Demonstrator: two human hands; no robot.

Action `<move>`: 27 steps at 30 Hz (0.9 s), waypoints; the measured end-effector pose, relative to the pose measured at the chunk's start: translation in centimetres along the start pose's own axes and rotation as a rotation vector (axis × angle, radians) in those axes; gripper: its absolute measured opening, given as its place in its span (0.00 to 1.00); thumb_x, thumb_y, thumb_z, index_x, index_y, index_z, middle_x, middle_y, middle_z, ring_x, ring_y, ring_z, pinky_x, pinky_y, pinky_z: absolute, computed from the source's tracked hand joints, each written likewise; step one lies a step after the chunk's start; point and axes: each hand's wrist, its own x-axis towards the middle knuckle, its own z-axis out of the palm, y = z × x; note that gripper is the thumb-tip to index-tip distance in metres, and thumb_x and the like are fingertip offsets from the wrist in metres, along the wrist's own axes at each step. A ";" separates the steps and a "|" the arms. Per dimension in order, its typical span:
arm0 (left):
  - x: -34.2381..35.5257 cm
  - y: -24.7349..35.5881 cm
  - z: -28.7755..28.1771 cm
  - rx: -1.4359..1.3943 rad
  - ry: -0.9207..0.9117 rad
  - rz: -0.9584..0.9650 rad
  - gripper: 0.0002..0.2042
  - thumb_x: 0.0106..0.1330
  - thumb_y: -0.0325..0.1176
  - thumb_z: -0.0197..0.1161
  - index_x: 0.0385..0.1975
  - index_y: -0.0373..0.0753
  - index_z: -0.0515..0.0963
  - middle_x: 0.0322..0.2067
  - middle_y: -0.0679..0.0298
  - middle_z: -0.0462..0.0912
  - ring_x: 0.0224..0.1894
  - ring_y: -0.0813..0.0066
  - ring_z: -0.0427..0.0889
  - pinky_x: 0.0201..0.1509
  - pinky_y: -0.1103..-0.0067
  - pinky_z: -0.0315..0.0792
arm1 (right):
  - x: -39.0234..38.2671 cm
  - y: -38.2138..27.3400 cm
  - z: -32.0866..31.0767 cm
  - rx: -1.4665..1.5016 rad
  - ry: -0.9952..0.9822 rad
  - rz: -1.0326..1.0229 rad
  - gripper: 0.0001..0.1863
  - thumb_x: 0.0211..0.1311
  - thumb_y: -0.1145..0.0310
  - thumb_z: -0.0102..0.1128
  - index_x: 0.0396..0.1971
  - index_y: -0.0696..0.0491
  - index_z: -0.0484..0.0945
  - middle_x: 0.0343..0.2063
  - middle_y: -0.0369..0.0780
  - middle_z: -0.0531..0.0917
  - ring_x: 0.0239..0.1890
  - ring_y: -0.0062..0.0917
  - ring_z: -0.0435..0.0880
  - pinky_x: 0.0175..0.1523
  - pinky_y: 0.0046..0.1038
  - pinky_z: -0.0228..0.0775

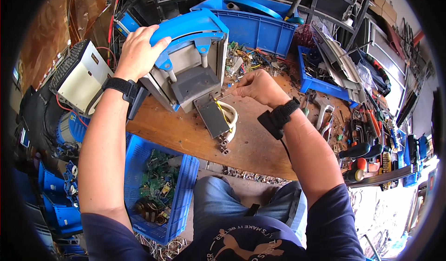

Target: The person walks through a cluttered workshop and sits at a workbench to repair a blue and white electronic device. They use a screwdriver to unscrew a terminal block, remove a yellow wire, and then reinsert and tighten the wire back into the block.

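Steadying a blue-topped metal unit (188, 29) on the wooden worktop (251, 145), a person appeared to be at the step of working on a fastening low on its near side. The unit stood tilted, left of the worktop's middle, with a dark flat plate (211, 118) at its base and a looped white cable (233, 116) beside that plate. The next move seemed to call for a firm brace from one side and a small, careful turn or pull from the other.

The left hand (141, 51) was part open, fingers spread over the blue top and thumb over its front edge, gripping it, with the forearm reaching nearly straight up. The right hand (261, 87) was nearly closed, thumb and forefinger pinching what looked like a thin metal rod (224, 97) aimed leftward at the joint; its elbow was bent outward.
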 end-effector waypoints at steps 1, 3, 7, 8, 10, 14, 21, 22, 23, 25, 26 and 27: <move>0.1 0.2 0.0 0.000 -0.003 0.000 0.27 0.62 0.50 0.56 0.54 0.36 0.71 0.50 0.53 0.74 0.54 0.55 0.70 0.60 0.68 0.63 | 0.3 0.3 -0.2 -0.096 0.001 -0.036 0.10 0.46 0.67 0.71 0.26 0.57 0.83 0.19 0.39 0.82 0.22 0.23 0.79 0.31 0.25 0.71; 0.0 0.0 -0.1 0.005 -0.005 0.001 0.27 0.61 0.50 0.57 0.54 0.35 0.71 0.50 0.53 0.74 0.54 0.55 0.70 0.60 0.68 0.63 | 0.4 -0.5 -0.1 -0.249 0.001 -0.054 0.12 0.45 0.64 0.71 0.28 0.55 0.83 0.21 0.41 0.82 0.25 0.28 0.81 0.34 0.29 0.72; -0.1 -0.3 0.2 0.001 -0.009 -0.004 0.27 0.61 0.50 0.57 0.54 0.36 0.71 0.51 0.54 0.73 0.54 0.56 0.70 0.60 0.68 0.62 | 0.2 -2.2 0.4 -0.431 -0.032 -0.097 0.15 0.44 0.57 0.71 0.29 0.53 0.84 0.25 0.43 0.83 0.30 0.37 0.82 0.39 0.34 0.72; -0.1 -0.4 0.2 0.003 -0.011 -0.011 0.26 0.62 0.50 0.57 0.53 0.36 0.71 0.52 0.54 0.73 0.55 0.56 0.69 0.60 0.68 0.61 | 0.2 -2.8 0.7 -0.473 -0.050 -0.107 0.16 0.44 0.56 0.70 0.29 0.52 0.84 0.25 0.44 0.83 0.31 0.37 0.82 0.39 0.34 0.73; -0.2 -0.5 0.2 0.013 0.007 -0.005 0.27 0.60 0.50 0.58 0.54 0.36 0.71 0.50 0.54 0.74 0.54 0.56 0.70 0.60 0.68 0.62 | 0.1 -3.7 1.3 -0.556 -0.086 -0.130 0.18 0.44 0.54 0.70 0.30 0.52 0.84 0.26 0.44 0.83 0.32 0.38 0.82 0.40 0.35 0.73; 0.0 0.0 0.0 0.012 0.015 0.001 0.28 0.60 0.51 0.59 0.54 0.36 0.71 0.49 0.54 0.74 0.53 0.56 0.70 0.59 0.68 0.63 | 0.8 -2.2 1.9 -0.595 -0.043 -0.170 0.17 0.47 0.54 0.67 0.30 0.52 0.84 0.27 0.45 0.83 0.35 0.38 0.82 0.41 0.36 0.73; 0.0 -0.2 0.2 0.015 0.003 -0.002 0.27 0.61 0.50 0.58 0.54 0.36 0.71 0.51 0.54 0.73 0.54 0.56 0.70 0.60 0.68 0.62 | 0.1 -2.7 1.8 -0.641 -0.214 -0.077 0.16 0.52 0.57 0.62 0.34 0.54 0.82 0.29 0.48 0.83 0.35 0.41 0.81 0.41 0.37 0.72; 0.1 -0.6 0.3 0.017 0.015 0.006 0.28 0.60 0.51 0.58 0.54 0.37 0.71 0.51 0.54 0.74 0.54 0.56 0.70 0.60 0.68 0.63 | 0.1 -2.2 1.3 -0.597 -0.274 -0.075 0.16 0.52 0.58 0.63 0.34 0.54 0.82 0.29 0.47 0.82 0.34 0.41 0.81 0.41 0.37 0.71; 0.3 -0.8 0.3 0.016 0.035 0.018 0.29 0.59 0.52 0.58 0.54 0.37 0.71 0.50 0.54 0.74 0.54 0.56 0.70 0.60 0.68 0.63 | 0.0 -2.5 0.9 -0.558 -0.327 -0.073 0.16 0.52 0.58 0.63 0.34 0.55 0.82 0.29 0.47 0.82 0.34 0.41 0.81 0.40 0.37 0.71; -0.1 -0.8 0.6 0.022 0.019 -0.012 0.29 0.59 0.53 0.58 0.54 0.37 0.71 0.51 0.54 0.74 0.54 0.56 0.70 0.60 0.68 0.63 | -1.3 -2.8 1.1 -0.396 -0.336 -0.113 0.14 0.56 0.62 0.63 0.28 0.59 0.80 0.21 0.42 0.80 0.26 0.28 0.78 0.33 0.30 0.67; -0.1 -0.7 0.5 0.015 0.006 -0.021 0.29 0.59 0.54 0.58 0.54 0.37 0.71 0.51 0.54 0.74 0.54 0.56 0.70 0.60 0.69 0.63 | -1.8 -2.8 1.0 -0.287 -0.334 -0.122 0.14 0.57 0.62 0.62 0.27 0.60 0.80 0.19 0.40 0.79 0.24 0.25 0.76 0.31 0.29 0.66; -0.1 -0.6 0.5 0.009 -0.007 -0.030 0.30 0.59 0.54 0.57 0.54 0.37 0.71 0.51 0.54 0.74 0.55 0.56 0.70 0.60 0.69 0.63 | -2.1 -2.7 0.9 -0.177 -0.332 -0.132 0.14 0.58 0.62 0.62 0.25 0.60 0.79 0.18 0.38 0.78 0.22 0.23 0.75 0.29 0.27 0.65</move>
